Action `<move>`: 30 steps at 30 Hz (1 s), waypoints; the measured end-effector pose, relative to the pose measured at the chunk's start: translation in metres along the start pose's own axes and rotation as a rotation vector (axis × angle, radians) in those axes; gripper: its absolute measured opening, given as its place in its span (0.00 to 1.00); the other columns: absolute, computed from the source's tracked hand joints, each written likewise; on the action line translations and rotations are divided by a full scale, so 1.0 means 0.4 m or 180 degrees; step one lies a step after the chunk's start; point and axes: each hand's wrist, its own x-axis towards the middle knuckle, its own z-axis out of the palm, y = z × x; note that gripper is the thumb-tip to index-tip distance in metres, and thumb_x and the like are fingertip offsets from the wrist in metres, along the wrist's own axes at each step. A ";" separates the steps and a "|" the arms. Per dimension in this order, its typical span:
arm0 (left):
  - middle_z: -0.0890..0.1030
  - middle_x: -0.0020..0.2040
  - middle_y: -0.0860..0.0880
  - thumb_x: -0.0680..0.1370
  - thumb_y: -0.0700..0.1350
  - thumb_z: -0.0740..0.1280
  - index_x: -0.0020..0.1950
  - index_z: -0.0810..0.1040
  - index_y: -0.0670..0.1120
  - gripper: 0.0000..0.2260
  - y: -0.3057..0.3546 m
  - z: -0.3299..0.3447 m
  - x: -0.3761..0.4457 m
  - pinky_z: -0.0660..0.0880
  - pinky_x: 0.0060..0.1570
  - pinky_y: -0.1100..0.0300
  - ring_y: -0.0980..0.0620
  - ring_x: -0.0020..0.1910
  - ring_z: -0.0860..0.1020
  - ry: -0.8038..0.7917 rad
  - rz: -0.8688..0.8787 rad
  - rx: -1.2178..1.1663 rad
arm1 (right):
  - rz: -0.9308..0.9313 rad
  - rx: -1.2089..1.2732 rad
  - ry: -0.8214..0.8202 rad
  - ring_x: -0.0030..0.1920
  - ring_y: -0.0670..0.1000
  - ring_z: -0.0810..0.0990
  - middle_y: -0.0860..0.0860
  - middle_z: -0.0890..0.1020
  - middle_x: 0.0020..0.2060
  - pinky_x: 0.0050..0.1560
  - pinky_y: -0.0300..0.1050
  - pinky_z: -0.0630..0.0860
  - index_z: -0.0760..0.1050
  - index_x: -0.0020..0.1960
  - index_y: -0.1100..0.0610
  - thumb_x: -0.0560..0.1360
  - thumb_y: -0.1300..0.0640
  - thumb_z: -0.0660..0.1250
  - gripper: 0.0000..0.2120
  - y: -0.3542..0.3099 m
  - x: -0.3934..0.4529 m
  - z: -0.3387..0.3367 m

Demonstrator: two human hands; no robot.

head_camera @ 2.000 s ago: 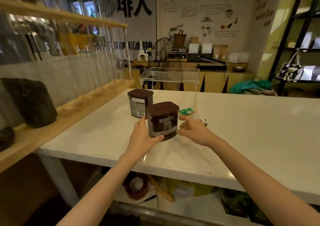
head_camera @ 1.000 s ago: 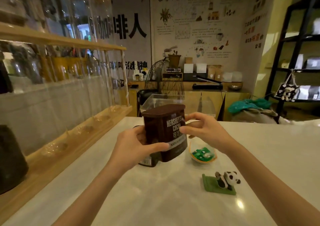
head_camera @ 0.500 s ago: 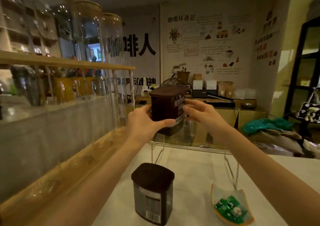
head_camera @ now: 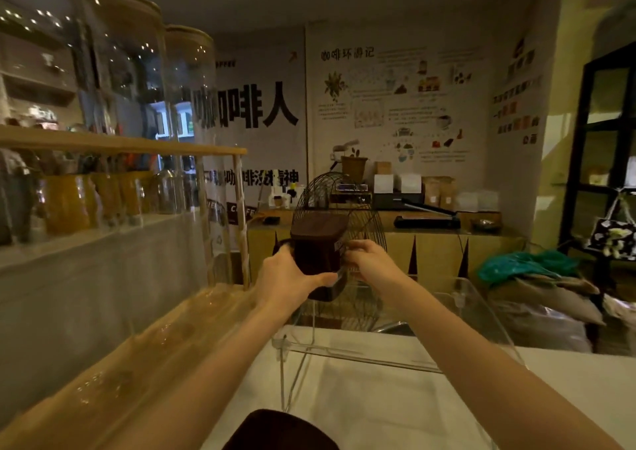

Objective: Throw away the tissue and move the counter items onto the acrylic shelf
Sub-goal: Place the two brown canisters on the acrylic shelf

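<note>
Over white counter point(head_camera: 395, 411), both hands' grip, left hand point(head_camera: 287, 282), right hand point(head_camera: 370, 263), closed round cocoa tin point(head_camera: 318, 253), above acrylic shelf point(head_camera: 475, 315)

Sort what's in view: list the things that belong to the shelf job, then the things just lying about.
Job:
- cocoa tin, held by left hand and right hand
- acrylic shelf
- second tin on the counter

Lying about:
- wire fan
- glass jars
- green bag

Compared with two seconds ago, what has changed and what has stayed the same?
The cocoa tin went up from the counter and away, to above the acrylic shelf. The left hand and right hand hold it as before. The second tin stays on the counter.
</note>
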 end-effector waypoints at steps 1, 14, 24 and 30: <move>0.82 0.54 0.46 0.56 0.60 0.76 0.57 0.73 0.44 0.35 -0.008 0.006 0.006 0.80 0.49 0.52 0.48 0.52 0.79 -0.0020 -0.0021 0.0061 | 0.0064 0.0025 0.0033 0.63 0.58 0.74 0.59 0.73 0.64 0.61 0.51 0.73 0.64 0.67 0.61 0.77 0.63 0.58 0.18 0.012 0.013 0.006; 0.81 0.53 0.44 0.59 0.64 0.73 0.56 0.71 0.44 0.34 -0.042 0.047 0.035 0.79 0.46 0.50 0.44 0.53 0.78 -0.0138 -0.0072 0.0720 | 0.0017 -0.0145 -0.0139 0.67 0.57 0.70 0.58 0.71 0.67 0.66 0.51 0.69 0.61 0.70 0.60 0.76 0.67 0.57 0.23 0.071 0.021 0.037; 0.81 0.53 0.43 0.62 0.65 0.71 0.57 0.71 0.43 0.34 -0.038 0.056 0.036 0.74 0.41 0.53 0.42 0.52 0.78 -0.0023 -0.0011 0.1093 | -0.0176 -0.0768 0.0056 0.64 0.56 0.72 0.58 0.74 0.65 0.58 0.45 0.70 0.63 0.68 0.60 0.76 0.62 0.61 0.22 0.091 0.005 0.045; 0.80 0.53 0.42 0.64 0.67 0.66 0.58 0.69 0.41 0.35 -0.036 0.046 0.042 0.75 0.42 0.52 0.41 0.52 0.78 -0.0198 0.0212 0.1536 | -0.0331 -0.1626 -0.0093 0.61 0.56 0.74 0.58 0.76 0.62 0.58 0.47 0.73 0.68 0.65 0.60 0.75 0.60 0.61 0.18 0.078 -0.036 0.030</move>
